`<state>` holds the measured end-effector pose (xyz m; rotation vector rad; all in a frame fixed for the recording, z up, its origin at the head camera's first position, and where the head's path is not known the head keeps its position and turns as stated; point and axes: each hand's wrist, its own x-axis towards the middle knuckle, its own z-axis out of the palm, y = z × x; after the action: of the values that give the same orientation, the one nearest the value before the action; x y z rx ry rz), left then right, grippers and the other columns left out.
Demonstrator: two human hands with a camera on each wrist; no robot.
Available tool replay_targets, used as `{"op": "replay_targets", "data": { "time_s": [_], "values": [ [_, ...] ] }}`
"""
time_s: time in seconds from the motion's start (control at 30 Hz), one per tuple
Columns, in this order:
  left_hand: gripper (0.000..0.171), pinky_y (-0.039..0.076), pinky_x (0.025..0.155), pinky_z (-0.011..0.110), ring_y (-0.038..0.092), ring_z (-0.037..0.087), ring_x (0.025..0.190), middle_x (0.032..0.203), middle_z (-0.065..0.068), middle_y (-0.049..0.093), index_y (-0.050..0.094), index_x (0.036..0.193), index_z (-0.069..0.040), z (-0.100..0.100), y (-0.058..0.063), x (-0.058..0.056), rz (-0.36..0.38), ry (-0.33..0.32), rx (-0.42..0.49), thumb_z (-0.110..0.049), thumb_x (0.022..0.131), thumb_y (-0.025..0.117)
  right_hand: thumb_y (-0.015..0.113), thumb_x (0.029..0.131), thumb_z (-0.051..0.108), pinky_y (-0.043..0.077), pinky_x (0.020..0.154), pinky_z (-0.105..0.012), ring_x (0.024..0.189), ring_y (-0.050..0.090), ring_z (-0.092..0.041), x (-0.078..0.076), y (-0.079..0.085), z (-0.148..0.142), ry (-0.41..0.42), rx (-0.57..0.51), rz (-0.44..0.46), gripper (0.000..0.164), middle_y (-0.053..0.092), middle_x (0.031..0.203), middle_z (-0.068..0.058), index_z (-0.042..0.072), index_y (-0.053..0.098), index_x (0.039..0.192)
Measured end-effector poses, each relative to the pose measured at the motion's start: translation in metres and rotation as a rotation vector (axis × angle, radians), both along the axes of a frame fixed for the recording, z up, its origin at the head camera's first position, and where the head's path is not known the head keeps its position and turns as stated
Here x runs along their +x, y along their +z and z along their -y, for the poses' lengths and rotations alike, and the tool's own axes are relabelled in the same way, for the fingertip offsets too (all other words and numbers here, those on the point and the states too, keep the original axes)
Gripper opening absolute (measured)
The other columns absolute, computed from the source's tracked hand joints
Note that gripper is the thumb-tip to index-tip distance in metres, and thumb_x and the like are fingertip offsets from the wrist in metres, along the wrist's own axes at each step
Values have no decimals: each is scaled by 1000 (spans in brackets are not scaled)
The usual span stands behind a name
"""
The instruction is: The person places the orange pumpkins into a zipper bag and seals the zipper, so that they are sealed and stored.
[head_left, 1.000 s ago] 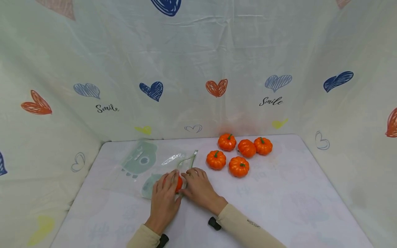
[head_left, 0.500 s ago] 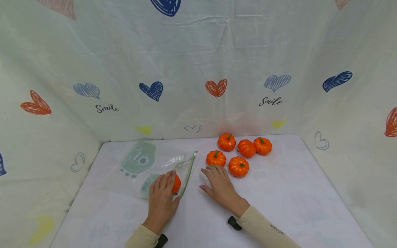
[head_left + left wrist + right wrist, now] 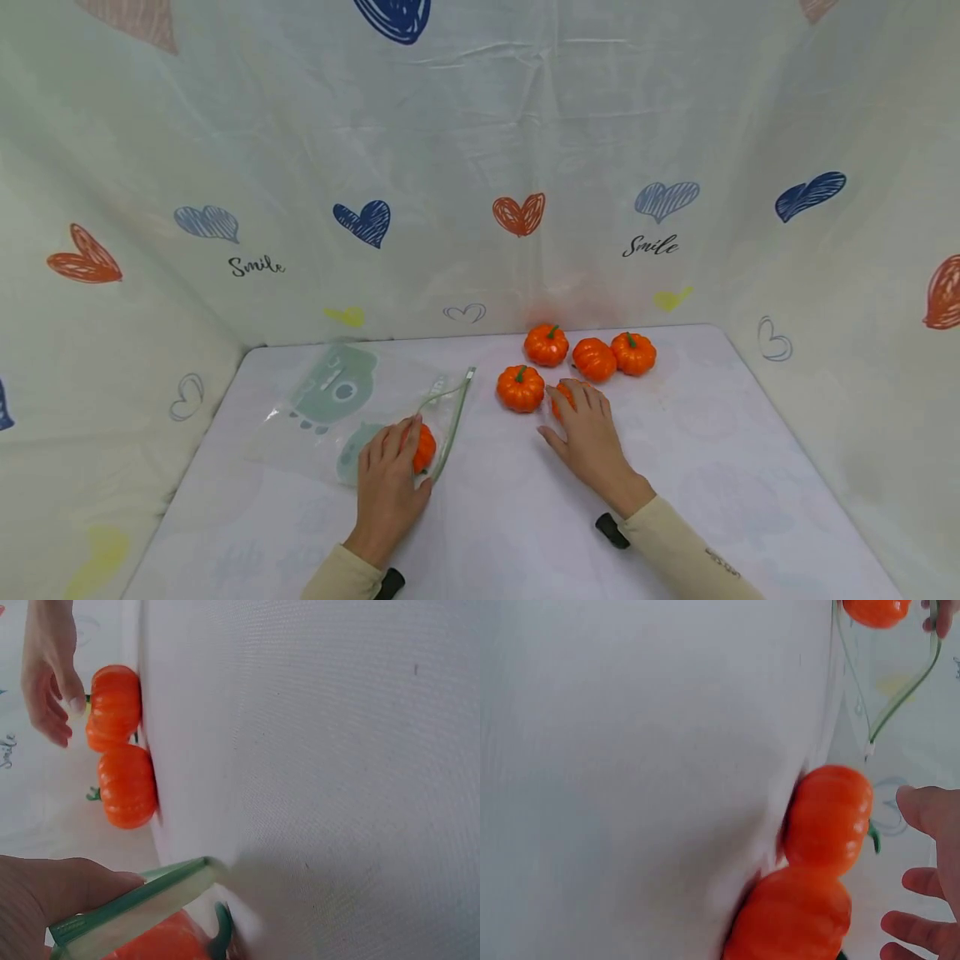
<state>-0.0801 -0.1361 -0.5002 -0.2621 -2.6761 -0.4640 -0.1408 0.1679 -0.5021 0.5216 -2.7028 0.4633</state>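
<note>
We see one glossy orange mini pumpkin (image 3: 424, 448) lying just inside the mouth of a clear zip bag (image 3: 348, 392), on the left side of the desk (image 3: 690, 492). Only the left hand (image 3: 387, 483) attends to it now: it has stayed put, its bent fingers draped over bag and pumpkin and seeming to hold the lip. A second ago the right hand (image 3: 592, 437) was beside it at the mouth; since then it has crossed to the loose group and hangs over the nearest pumpkin (image 3: 558, 407), fingers parted, gripping nothing. We cannot tell whether it touches. We judge that the work has passed from the bag to this pumpkin, with no grasp made yet.

The bagged pumpkin is ribbed and squat, its curved green stem towards the opening. The bag lies mostly flat, printed with pale green cartoon figures, its green-edged lips parted.

Farther out, we count four other loose pumpkins (image 3: 521, 388), unmoved, before the heart-patterned backdrop (image 3: 570, 150).
</note>
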Motion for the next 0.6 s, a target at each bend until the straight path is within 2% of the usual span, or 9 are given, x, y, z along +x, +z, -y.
{"op": "replay_targets", "data": {
  "time_s": [0.13,0.3,0.6],
  "values": [
    [94,40,106,58,50,41,126,139,17,61,60,145,0,0,1,0,10,4,-5,-5,60,100,92,84,28,40,109,-61,128,49,-44,-3,-1,-13,-41,4,-6,68,54,142,-25,1,61,139],
    [94,41,106,58,50,41,127,139,17,61,61,145,-1,0,1,0,16,2,0,-5,59,100,93,81,29,38,112,-63,133,46,-46,-5,-4,-25,-87,21,41,76,51,144,-28,-1,58,142],
    [94,40,106,58,49,42,127,139,17,61,61,144,0,0,1,0,8,-4,18,-4,59,101,94,80,28,37,114,-65,134,45,-48,-7,-8,-37,-113,47,92,84,49,145,-30,-2,52,146]
  ]
}}
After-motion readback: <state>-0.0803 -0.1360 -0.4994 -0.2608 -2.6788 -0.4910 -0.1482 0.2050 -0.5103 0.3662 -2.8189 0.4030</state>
